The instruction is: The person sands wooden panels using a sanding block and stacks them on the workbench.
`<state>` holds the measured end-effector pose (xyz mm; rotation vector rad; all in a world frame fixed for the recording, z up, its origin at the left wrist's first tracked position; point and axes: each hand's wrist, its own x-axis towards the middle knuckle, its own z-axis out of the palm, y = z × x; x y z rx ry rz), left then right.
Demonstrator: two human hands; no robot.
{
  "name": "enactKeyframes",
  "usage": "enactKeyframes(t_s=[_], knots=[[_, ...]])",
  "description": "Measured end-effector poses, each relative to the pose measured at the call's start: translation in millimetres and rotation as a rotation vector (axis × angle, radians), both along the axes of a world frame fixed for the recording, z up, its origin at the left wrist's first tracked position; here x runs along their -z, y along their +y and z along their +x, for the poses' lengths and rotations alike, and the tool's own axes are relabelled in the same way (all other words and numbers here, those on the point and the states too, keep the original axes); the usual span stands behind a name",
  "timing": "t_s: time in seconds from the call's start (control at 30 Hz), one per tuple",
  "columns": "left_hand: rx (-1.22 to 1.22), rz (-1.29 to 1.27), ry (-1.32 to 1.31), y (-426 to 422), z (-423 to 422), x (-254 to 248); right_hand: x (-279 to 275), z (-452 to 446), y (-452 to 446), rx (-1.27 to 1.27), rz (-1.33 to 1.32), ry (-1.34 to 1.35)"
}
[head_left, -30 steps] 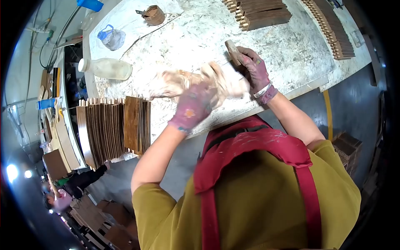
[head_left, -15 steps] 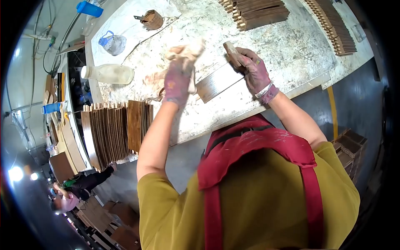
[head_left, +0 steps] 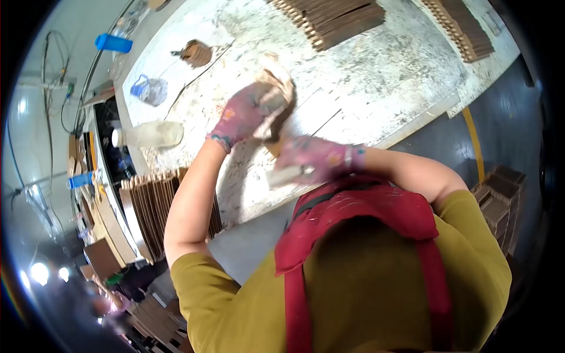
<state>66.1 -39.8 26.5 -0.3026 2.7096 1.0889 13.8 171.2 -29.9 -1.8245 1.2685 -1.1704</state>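
My left hand [head_left: 244,115], in a stained purple glove, is closed around a crumpled beige cloth [head_left: 281,82] over the table. My right hand [head_left: 321,159], in a matching glove and blurred by motion, is near the table's front edge. Its fingers are closed on a small flat block [head_left: 285,175], which looks pale and smeared. Between and beyond my hands lies a flat wooden board [head_left: 318,113], bright with glare; its near end is partly hidden by my right hand.
A stack of brown slats [head_left: 150,203] stands at the left edge. More stacked slats [head_left: 341,23] lie at the back, with another row [head_left: 462,29] at far right. A cloudy bottle [head_left: 153,135], a clear jug [head_left: 152,91] and a brown pot [head_left: 196,53] sit on the left.
My right hand has swung left and toward my body with the block, off the board's far side. My left hand still grips the cloth. The view has shifted and tilted somewhat.
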Motion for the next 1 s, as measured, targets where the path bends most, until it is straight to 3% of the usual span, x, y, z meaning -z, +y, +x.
enactKeyframes(t_s=[0.03,0.07,0.1,0.17,0.23,0.27,0.3,0.37,0.43,0.5,0.53,0.57,0.63,0.7,0.77,0.83,0.9,1.0], knots=[[0.236,-0.176,0.017,5,-12,6,1,10,-7,-0.048,-0.003,0.065],[0.373,-0.236,0.289,20,-10,22,7,18,-12,-0.040,-0.056,0.095],[0.522,-0.405,0.041,43,-18,11,15,22,-19,-0.052,-0.037,0.075],[0.631,-0.449,0.298,32,-16,39,36,29,-28,-0.004,0.058,0.047],[0.619,-0.449,0.407,28,-24,56,37,30,-29,0.041,-0.057,0.121],[0.604,-0.443,0.456,31,-26,62,36,28,-30,0.019,-0.007,0.009],[0.523,-0.422,0.342,38,-36,59,35,26,-32,0.021,0.022,-0.027],[0.275,-0.445,0.474,42,-60,77,32,27,-32,0.022,0.084,-0.099],[0.064,-0.321,0.456,41,-84,79,30,21,-32,-0.002,0.120,-0.129],[-0.048,-0.096,0.332,48,-86,50,25,21,-30,0.008,0.144,-0.147],[0.090,-0.176,0.196,55,-83,37,29,23,-32,0.010,0.117,-0.170],[0.374,-0.346,0.452,56,-76,61,33,23,-32,0.017,0.120,-0.186],[0.473,-0.436,0.295,84,-65,44,38,27,-32,0.011,0.124,-0.220],[0.373,-0.306,0.251,70,-80,63,36,23,-37,0.004,0.146,-0.198],[0.337,-0.416,0.406,51,-91,75,30,22,-34,0.004,0.189,-0.169],[0.197,-0.480,0.222,23,-100,61,25,20,-34,-0.018,0.200,-0.181],[0.169,-0.616,0.236,-22,-92,62,22,18,-34,-0.041,0.219,-0.202],[0.060,-0.532,0.416,-54,-70,22,25,17,-34,0.070,0.206,-0.301]])
